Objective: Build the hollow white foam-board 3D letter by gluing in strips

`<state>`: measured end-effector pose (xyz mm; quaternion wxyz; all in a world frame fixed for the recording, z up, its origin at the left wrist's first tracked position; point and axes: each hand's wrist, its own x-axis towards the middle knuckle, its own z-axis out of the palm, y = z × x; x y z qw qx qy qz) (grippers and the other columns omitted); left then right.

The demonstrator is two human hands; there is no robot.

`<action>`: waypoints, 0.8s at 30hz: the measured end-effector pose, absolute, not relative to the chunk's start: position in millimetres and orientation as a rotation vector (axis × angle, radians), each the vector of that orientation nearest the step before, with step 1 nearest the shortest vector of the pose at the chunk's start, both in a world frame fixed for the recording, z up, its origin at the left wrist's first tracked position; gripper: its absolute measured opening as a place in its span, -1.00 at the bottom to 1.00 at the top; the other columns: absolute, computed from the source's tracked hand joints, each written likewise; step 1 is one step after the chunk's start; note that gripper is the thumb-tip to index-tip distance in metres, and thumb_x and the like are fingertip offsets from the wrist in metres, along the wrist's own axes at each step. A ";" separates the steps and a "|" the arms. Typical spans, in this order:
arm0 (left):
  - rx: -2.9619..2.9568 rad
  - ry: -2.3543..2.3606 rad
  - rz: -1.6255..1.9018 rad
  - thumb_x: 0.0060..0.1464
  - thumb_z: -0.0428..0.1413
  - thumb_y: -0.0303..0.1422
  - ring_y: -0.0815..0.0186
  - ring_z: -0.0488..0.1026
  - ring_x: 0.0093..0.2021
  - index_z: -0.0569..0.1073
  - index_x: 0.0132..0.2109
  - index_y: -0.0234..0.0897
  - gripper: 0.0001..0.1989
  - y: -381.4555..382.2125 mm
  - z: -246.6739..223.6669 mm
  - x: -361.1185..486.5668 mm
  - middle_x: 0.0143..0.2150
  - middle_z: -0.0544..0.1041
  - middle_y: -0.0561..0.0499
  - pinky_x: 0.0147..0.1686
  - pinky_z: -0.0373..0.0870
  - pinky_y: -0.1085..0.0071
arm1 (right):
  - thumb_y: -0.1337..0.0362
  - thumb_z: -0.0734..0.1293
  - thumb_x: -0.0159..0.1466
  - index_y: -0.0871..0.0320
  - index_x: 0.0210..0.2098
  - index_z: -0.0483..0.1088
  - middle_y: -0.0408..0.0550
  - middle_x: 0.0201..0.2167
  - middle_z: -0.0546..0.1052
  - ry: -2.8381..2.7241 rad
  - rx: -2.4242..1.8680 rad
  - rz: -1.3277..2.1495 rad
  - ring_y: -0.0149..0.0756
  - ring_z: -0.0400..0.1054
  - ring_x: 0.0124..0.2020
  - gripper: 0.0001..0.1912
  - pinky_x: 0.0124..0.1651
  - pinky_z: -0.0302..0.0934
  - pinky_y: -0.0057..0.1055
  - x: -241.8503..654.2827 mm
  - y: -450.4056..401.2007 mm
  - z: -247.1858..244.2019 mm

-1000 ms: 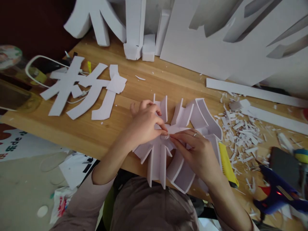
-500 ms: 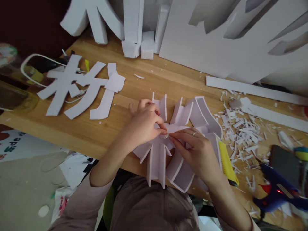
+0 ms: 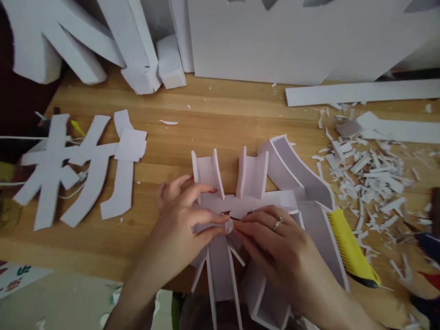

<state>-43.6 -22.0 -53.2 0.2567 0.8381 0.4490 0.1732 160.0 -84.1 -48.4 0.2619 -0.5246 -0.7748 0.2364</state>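
A hollow white foam-board character [image 3: 220, 263] with upright side walls lies near the table's front edge, beneath both hands. Over its middle, a small white foam strip [image 3: 229, 225] is pinched between my two hands. My left hand [image 3: 187, 215] holds the strip's left side between thumb and index finger, its other fingers raised. From the right, my right hand [image 3: 285, 243], wearing a ring, grips it with closed fingertips. The hands cover part of the character's centre and right side.
White foam scraps [image 3: 371, 169] are heaped at the right, beside a yellow-handled tool [image 3: 354, 250] and a partly visible blue glue gun [image 3: 429, 245]. A flat cut-out character [image 3: 51, 160] lies at the left. Large foam pieces [image 3: 257, 46] stand along the back.
The head view has moved closer and turned, so the table's things appear shifted. Both hands remain together over the foam character's middle, and the small strip now shows more plainly between the fingertips.
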 end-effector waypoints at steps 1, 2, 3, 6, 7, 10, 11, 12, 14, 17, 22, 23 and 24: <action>2.282 1.226 0.485 0.02 0.39 -0.30 -0.13 0.22 0.19 0.66 -0.32 0.11 -0.89 -22.7 -53.7 -43.3 0.05 0.57 0.07 0.14 0.17 -0.32 | 0.43 0.24 0.41 0.21 -0.18 0.51 -0.04 -0.29 0.58 -2.101 -1.432 0.647 -0.19 0.39 -0.24 -0.81 -0.14 0.33 -0.25 160.2 -84.8 -48.9; 2.284 1.227 0.496 0.05 0.36 -0.29 -0.13 0.22 0.19 0.65 -0.31 0.12 -0.90 -23.7 -54.0 -43.2 0.05 0.57 0.08 0.14 0.18 -0.30 | 0.43 0.23 0.42 0.20 -0.18 0.51 -0.04 -0.28 0.58 -2.097 -1.445 0.652 -0.19 0.39 -0.23 -0.80 -0.13 0.34 -0.24 160.6 -85.8 -49.5; 2.285 1.225 0.502 0.10 0.33 -0.27 -0.11 0.22 0.21 0.64 -0.29 0.12 -0.92 -24.8 -54.3 -43.1 0.06 0.56 0.09 0.15 0.18 -0.27 | 0.42 0.22 0.42 0.19 -0.18 0.51 -0.04 -0.28 0.59 -2.086 -1.457 0.661 -0.19 0.40 -0.23 -0.79 -0.12 0.34 -0.25 161.4 -86.9 -50.3; 2.290 1.251 0.489 0.20 0.23 -0.22 -0.06 0.21 0.24 0.56 -0.11 0.09 -0.89 -27.8 -53.5 -43.1 0.07 0.54 0.07 0.18 0.18 -0.15 | 0.38 0.15 0.46 0.17 -0.14 0.52 -0.06 -0.25 0.62 -2.039 -1.470 0.688 -0.21 0.43 -0.20 -0.71 -0.06 0.35 -0.25 165.4 -89.7 -51.6; 2.292 1.279 0.480 0.21 0.22 -0.20 -0.04 0.21 0.25 0.52 -0.07 0.05 -0.86 -28.4 -52.9 -43.1 0.05 0.53 0.04 0.18 0.17 -0.11 | 0.37 0.14 0.47 0.17 -0.13 0.53 -0.07 -0.25 0.63 -2.039 -1.467 0.696 -0.21 0.44 -0.20 -0.69 -0.06 0.35 -0.25 167.0 -90.1 -51.6; 2.300 1.373 0.458 0.21 0.20 -0.16 -0.05 0.18 0.25 0.43 -0.17 -0.02 -0.87 -28.7 -51.4 -43.2 -0.02 0.51 0.00 0.16 0.15 -0.05 | 0.37 0.14 0.46 0.14 -0.14 0.54 -0.13 -0.25 0.65 -2.093 -1.468 0.680 -0.21 0.48 -0.20 -0.68 -0.09 0.37 -0.24 170.8 -89.0 -50.9; 2.307 1.389 0.449 0.20 0.21 -0.14 -0.06 0.18 0.24 0.41 -0.22 -0.02 -0.85 -28.5 -51.3 -43.5 -0.03 0.50 -0.01 0.15 0.14 -0.05 | 0.36 0.16 0.46 0.13 -0.14 0.54 -0.15 -0.25 0.66 -2.114 -1.469 0.665 -0.21 0.49 -0.19 -0.70 -0.10 0.37 -0.23 171.4 -88.0 -51.1; 2.317 1.391 0.434 0.19 0.21 -0.14 -0.07 0.17 0.24 0.40 -0.25 -0.02 -0.84 -28.3 -51.4 -44.2 -0.04 0.49 -0.01 0.14 0.13 -0.06 | 0.36 0.18 0.45 0.13 -0.12 0.54 -0.16 -0.23 0.66 -2.135 -1.472 0.659 -0.21 0.50 -0.18 -0.72 -0.10 0.38 -0.24 171.7 -87.0 -51.7; 2.337 1.379 0.399 0.17 0.22 -0.13 -0.09 0.16 0.24 0.39 -0.29 -0.01 -0.82 -27.7 -52.5 -46.1 -0.05 0.49 -0.01 0.13 0.11 -0.07 | 0.35 0.18 0.46 0.13 -0.10 0.53 -0.17 -0.21 0.66 -2.150 -1.468 0.620 -0.22 0.51 -0.17 -0.73 -0.10 0.39 -0.26 171.5 -84.8 -54.0; 2.364 1.370 0.370 0.16 0.22 -0.09 -0.11 0.14 0.25 0.40 -0.30 0.00 -0.80 -26.7 -54.4 -48.3 -0.05 0.48 -0.02 0.14 0.08 -0.09 | 0.33 0.17 0.47 0.12 -0.10 0.53 -0.19 -0.22 0.66 -2.162 -1.466 0.598 -0.25 0.52 -0.21 -0.72 -0.13 0.41 -0.28 170.8 -82.4 -56.7; 2.339 1.368 0.389 0.18 0.22 -0.15 -0.11 0.15 0.24 0.40 -0.28 0.01 -0.85 -25.9 -52.6 -45.2 -0.04 0.48 -0.02 0.17 0.03 -0.13 | 0.37 0.16 0.46 0.11 -0.07 0.53 -0.13 -0.19 0.67 -2.139 -1.464 0.666 -0.21 0.52 -0.18 -0.70 -0.11 0.42 -0.26 171.4 -83.6 -50.4; 2.337 1.364 0.405 0.18 0.22 -0.16 -0.12 0.16 0.24 0.41 -0.27 0.00 -0.85 -26.1 -51.7 -43.9 -0.04 0.48 -0.02 0.18 0.02 -0.15 | 0.37 0.14 0.46 0.12 -0.07 0.53 -0.11 -0.19 0.67 -2.121 -1.470 0.696 -0.19 0.51 -0.17 -0.68 -0.09 0.42 -0.24 170.9 -84.7 -48.8; 2.338 1.362 0.427 0.18 0.23 -0.17 -0.13 0.16 0.23 0.41 -0.27 -0.01 -0.85 -26.5 -51.1 -42.7 -0.04 0.49 -0.03 0.18 0.01 -0.18 | 0.36 0.12 0.47 0.13 -0.08 0.54 -0.09 -0.20 0.66 -2.098 -1.473 0.721 -0.19 0.51 -0.17 -0.66 -0.08 0.42 -0.23 170.1 -85.8 -47.6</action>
